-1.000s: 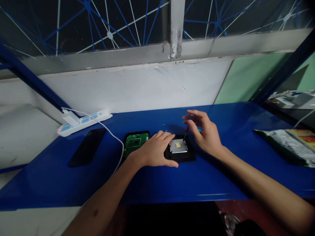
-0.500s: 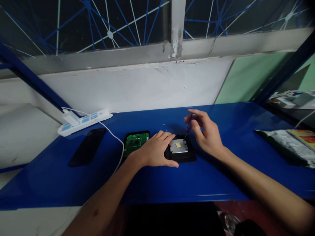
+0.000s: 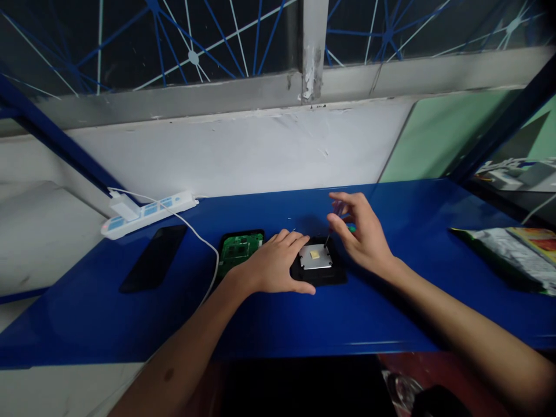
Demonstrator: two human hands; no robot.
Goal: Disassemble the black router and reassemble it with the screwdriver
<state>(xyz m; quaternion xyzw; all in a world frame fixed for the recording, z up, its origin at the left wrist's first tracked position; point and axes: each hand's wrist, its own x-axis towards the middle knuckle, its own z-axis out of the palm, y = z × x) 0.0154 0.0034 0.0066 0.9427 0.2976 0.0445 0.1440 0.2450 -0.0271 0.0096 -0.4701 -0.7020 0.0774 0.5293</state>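
A black plastic casing (image 3: 337, 277) lies on the table with a silver metal plate (image 3: 322, 262) on it. The plate has a small yellowish pad (image 3: 314, 255) near its middle and dark screw points at its corners. My left hand (image 3: 278, 260) rests over the casing's left side, fingers stretched out and thumb apart along the near edge. In my right hand (image 3: 362, 234) is a screwdriver (image 3: 338, 208) with a purple, see-through handle, pinched between thumb and fingers. Its tip stands at the plate's far right corner. Left of the casing, partly behind my left hand, a green circuit board (image 3: 238, 246) sits in a black housing.
A black phone (image 3: 154, 259) lies on the blue table (image 3: 295, 324) at left, near a white power strip (image 3: 152, 214). From its plug a white cable (image 3: 200, 233) runs past the circuit board. A shiny packet (image 3: 506, 255) lies at right. Behind stands a white wall (image 3: 260, 150).
My right fingers have shifted slightly on the screwdriver handle, and a bit of green now shows behind them. My left hand, the casing and the plate have stayed in place.
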